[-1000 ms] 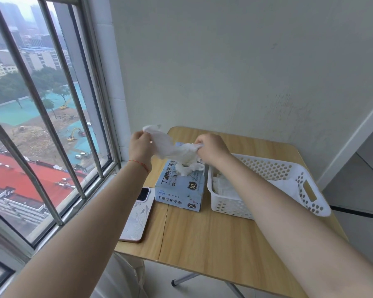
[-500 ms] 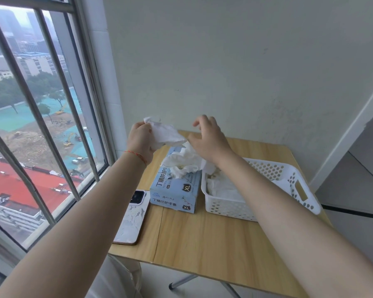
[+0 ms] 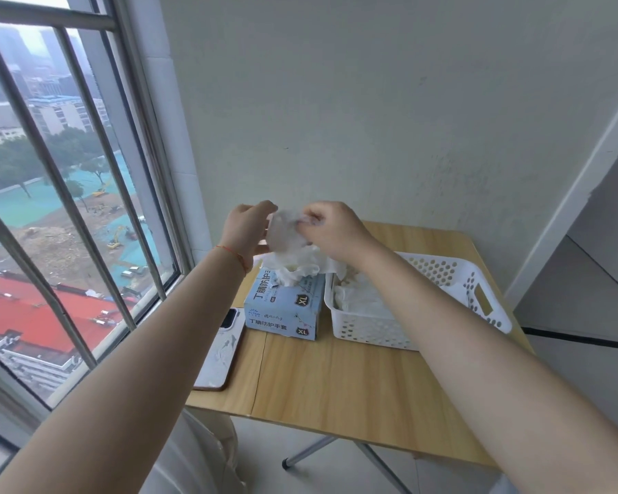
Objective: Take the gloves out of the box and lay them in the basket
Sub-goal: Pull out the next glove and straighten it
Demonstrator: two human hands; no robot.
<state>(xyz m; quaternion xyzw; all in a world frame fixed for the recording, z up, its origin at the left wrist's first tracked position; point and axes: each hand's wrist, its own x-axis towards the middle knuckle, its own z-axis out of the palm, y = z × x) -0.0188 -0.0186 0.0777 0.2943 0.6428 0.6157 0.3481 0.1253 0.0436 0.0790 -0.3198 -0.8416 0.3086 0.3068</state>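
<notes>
A light blue glove box (image 3: pixel 285 308) marked XL stands on the wooden table, with white gloves (image 3: pixel 300 269) bunched out of its top opening. Above it hangs one thin white glove (image 3: pixel 285 234), pinched between my left hand (image 3: pixel 247 228) and my right hand (image 3: pixel 330 229), which are close together. Just right of the box sits a white perforated basket (image 3: pixel 475 290) with several white gloves (image 3: pixel 363 299) lying in its near left end. My right forearm crosses over the basket.
A phone (image 3: pixel 223 347) in a pale case lies on the table's left edge beside the box. The small wooden table (image 3: pixel 336 383) stands against the wall; a barred window runs along the left. A white rounded object (image 3: pixel 190 458) sits below the table edge.
My right hand, open above the box half a second ago, has moved up and left and closed on the glove held by my left hand. Both hands have risen slightly.
</notes>
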